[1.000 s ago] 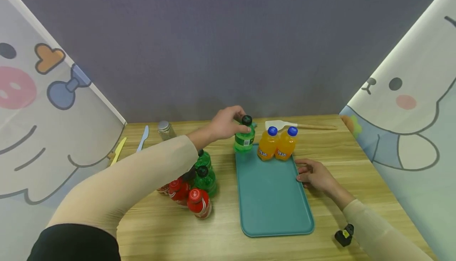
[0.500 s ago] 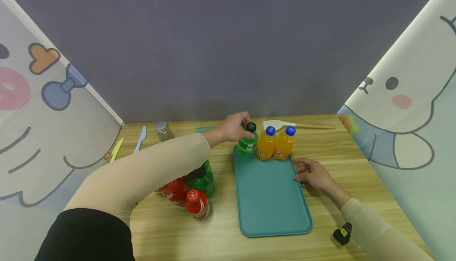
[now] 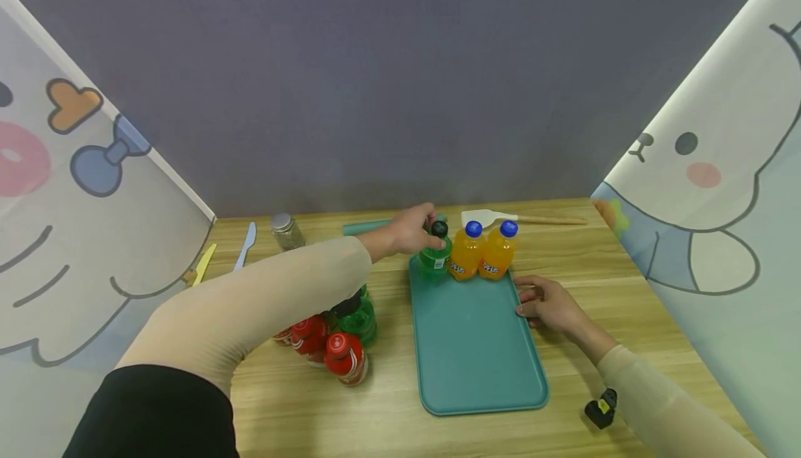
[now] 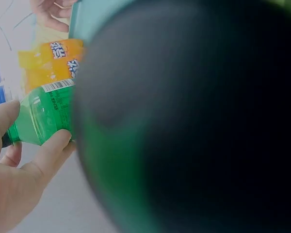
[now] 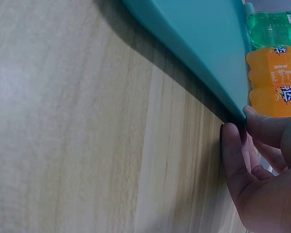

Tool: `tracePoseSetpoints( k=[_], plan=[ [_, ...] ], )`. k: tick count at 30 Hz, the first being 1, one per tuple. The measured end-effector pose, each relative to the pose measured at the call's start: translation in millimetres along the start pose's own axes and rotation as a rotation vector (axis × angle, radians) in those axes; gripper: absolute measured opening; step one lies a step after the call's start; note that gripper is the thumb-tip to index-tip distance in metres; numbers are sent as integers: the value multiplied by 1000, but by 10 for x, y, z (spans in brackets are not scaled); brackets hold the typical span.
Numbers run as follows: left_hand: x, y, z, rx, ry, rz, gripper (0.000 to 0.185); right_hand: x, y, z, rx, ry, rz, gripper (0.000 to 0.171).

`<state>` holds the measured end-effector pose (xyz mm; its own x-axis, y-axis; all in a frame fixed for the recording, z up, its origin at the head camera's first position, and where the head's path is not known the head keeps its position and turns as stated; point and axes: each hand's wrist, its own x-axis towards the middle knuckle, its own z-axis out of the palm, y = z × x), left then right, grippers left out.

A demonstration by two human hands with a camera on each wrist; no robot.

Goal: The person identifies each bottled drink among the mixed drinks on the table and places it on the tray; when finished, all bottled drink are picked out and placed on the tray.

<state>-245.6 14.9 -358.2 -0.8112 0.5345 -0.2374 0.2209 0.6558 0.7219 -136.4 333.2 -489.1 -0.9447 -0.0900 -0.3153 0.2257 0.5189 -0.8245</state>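
Now, smooth translucent green plastic bottle [image 3: 434, 258] with a black screw cap, upright on the far left corner of the teal tray [image 3: 475, 347], just beside two glossy orange bottles [image 3: 482, 255] with blue caps. Left hand [image 3: 409, 230] curled round the green bottle's neck and shoulder, fingers [image 4: 48, 153] wrapped on the clear ribbed plastic in the left wrist view, thumb on the other side. Most of that view blotted out by a dark rounded blur close to the lens.

Tray flat, matte, rounded at the corners, with a low raised lip. Right hand [image 3: 551, 307] resting on the pale wood-grain counter [image 3: 388, 416] at the tray's right edge, fingers [image 5: 266, 127] lightly bent, tips pressing against the rim, gripping nothing.

Left of the tray, a tight cluster of red-capped bottles [image 3: 332, 347] and green bottles [image 3: 357, 315]. Further back, a small glass jar [image 3: 286, 231] with a metal lid, a pale blue plastic knife [image 3: 246, 244], a yellow one [image 3: 203, 263], and a wooden-handled spatula [image 3: 519, 219] behind the orange pair. Small black and yellow object [image 3: 602, 408] near the right sleeve.
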Motion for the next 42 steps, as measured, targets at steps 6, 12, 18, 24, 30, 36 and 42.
tracePoseSetpoints(
  k=[6, 12, 18, 24, 30, 36, 42],
  plan=[
    [12, -29, 58, -60, -5, -1, 34, 1, 6, 2, -7, 10, -4, 60],
    [1, -35, 101, -62, -15, -2, 33, 7, 10, 1, -1, 7, -2, 60],
    [-18, -2, 99, -64, -2, -39, 36, 7, -14, -12, -3, 5, 0, 60],
    [-52, 50, 83, -58, -14, -60, 37, -11, -32, -13, -5, 11, 9, 61],
    [-97, 51, 26, -101, -46, -82, 38, -19, -14, 3, 5, 10, 5, 60],
    [-219, 122, -79, -120, -4, -41, 33, -34, 6, 15, -5, 11, -10, 60],
    [-422, 208, -220, -82, 48, 24, 29, -28, 23, 15, -19, 14, -24, 59]
  ],
)
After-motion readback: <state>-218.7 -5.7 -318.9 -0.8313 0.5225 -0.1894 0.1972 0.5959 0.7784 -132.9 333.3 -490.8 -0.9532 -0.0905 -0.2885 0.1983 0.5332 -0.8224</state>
